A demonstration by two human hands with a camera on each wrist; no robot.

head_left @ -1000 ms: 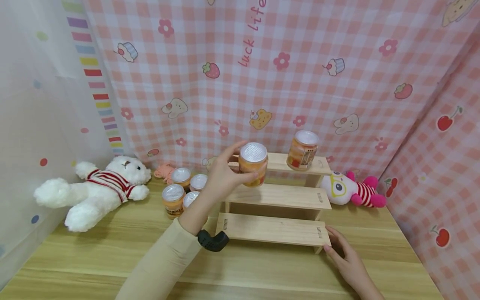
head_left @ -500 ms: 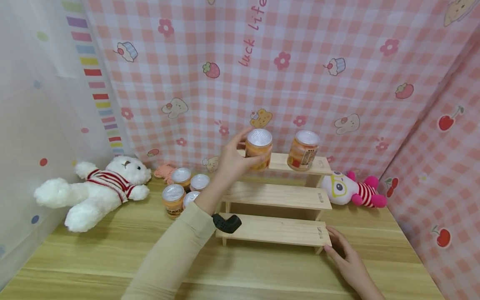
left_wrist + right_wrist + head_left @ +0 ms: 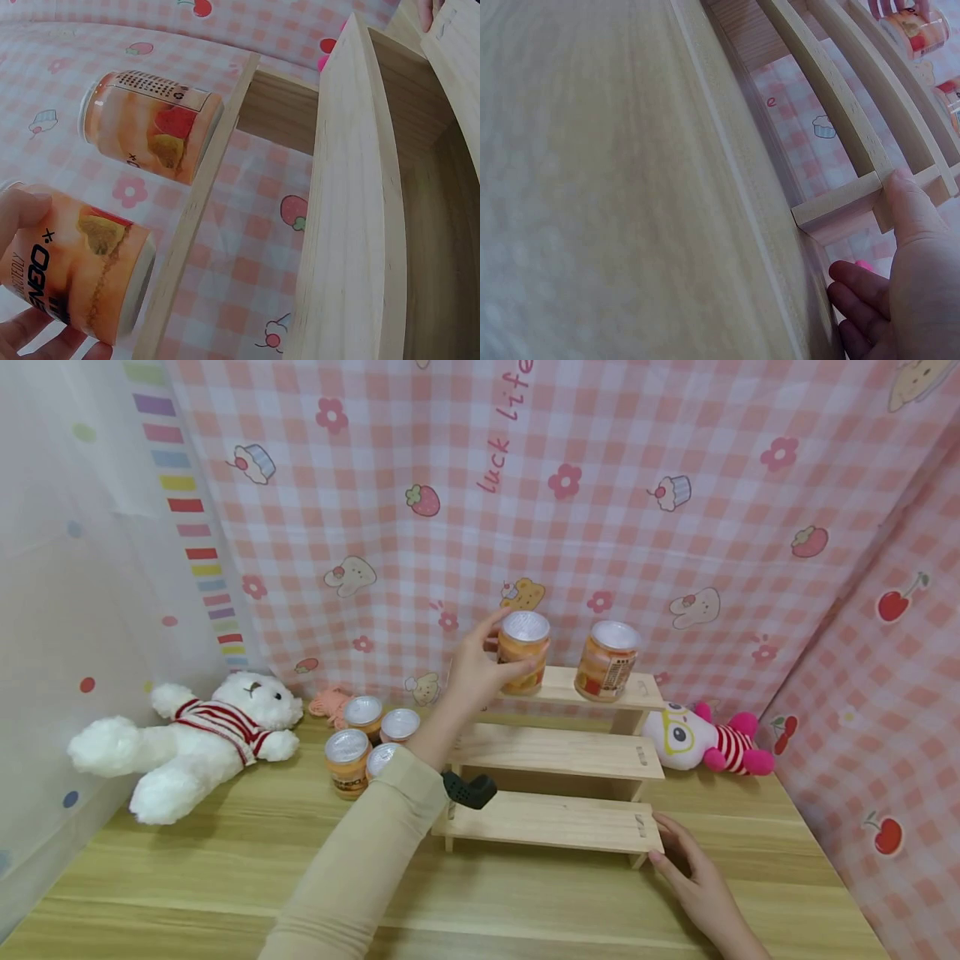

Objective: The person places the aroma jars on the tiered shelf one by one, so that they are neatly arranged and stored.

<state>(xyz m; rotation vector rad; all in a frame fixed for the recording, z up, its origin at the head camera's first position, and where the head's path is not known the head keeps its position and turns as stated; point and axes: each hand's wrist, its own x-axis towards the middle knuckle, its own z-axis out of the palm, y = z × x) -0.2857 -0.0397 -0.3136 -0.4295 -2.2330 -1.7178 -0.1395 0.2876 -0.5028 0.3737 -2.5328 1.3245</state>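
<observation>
My left hand (image 3: 480, 667) grips a jar (image 3: 525, 652) with a silver lid and an orange fruit label, thumb in front and fingers behind. The jar stands upright at the left part of the top step of a three-step wooden shelf (image 3: 555, 752); whether its base bears fully on the wood is hard to tell. A second such jar (image 3: 607, 662) stands on the same step to the right, apart from it; both jars show in the left wrist view. At the bottom step's right end, my right hand (image 3: 693, 877) holds the corner, its thumb (image 3: 911, 206) against the edge.
Several similar jars (image 3: 348, 763) stand grouped on the wooden table (image 3: 525, 902), left of the shelf and partly behind the left arm. A white teddy bear (image 3: 217, 735) lies further left. Right of the shelf lies a pink-and-white doll (image 3: 705, 739). A checked curtain (image 3: 450, 568) hangs behind.
My left hand has carried its jar up and slightly right, from before the top step to over that step. My right hand has stayed at the shelf's corner.
</observation>
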